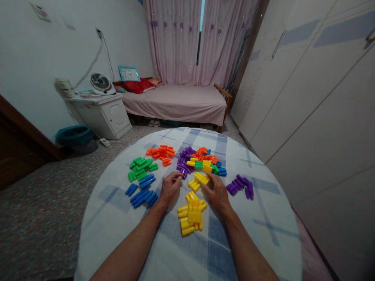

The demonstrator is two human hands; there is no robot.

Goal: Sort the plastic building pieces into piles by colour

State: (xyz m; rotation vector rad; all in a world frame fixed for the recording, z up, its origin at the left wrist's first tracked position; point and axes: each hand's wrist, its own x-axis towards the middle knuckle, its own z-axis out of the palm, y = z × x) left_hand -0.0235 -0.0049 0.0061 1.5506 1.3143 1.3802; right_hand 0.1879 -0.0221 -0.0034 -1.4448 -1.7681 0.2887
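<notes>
Yellow blocks point(191, 212) sit grouped by colour at lower centre of the frame. Just above, the right hand point(216, 192) pinches a yellow piece point(201, 178), and the left hand point(169, 190) pinches a purple piece point(179, 178).

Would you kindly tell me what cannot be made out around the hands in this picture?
Head view: grip of the left hand on the purple piece, too small to tell.
Head view: whatever lies under the right hand, hidden by its back.
Head view: lower pieces of the mixed pile, covered by upper ones.

L hand point(169, 189), R hand point(217, 192) (palms down)
</notes>
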